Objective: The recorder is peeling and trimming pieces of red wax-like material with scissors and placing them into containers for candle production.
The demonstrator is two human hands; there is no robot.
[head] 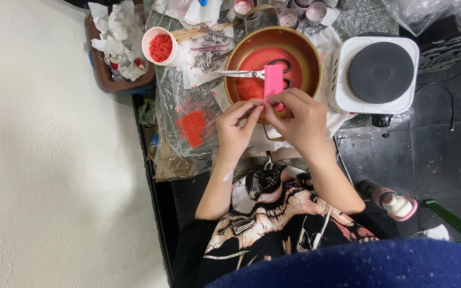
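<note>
- A pink rectangular strip [273,80] is pinched at its lower end by the fingertips of both hands; the left hand [236,128] and right hand [300,120] meet there, each grip narrow and closed on the strip.
- The strip's lower edge is hidden by the fingers.
- Just beyond the grip, a round metal bowl [310,53] with a red inside is seen; scissors [252,72] lie in it, partly covered by the strip.
- To the right of the grip stands a white hotplate [377,74].
- To the left, on the counter, a red mould [193,128] lies under crinkled plastic, its detail hard to make out.
- Farther left, a white cup of red pieces [160,47] stands.
</note>
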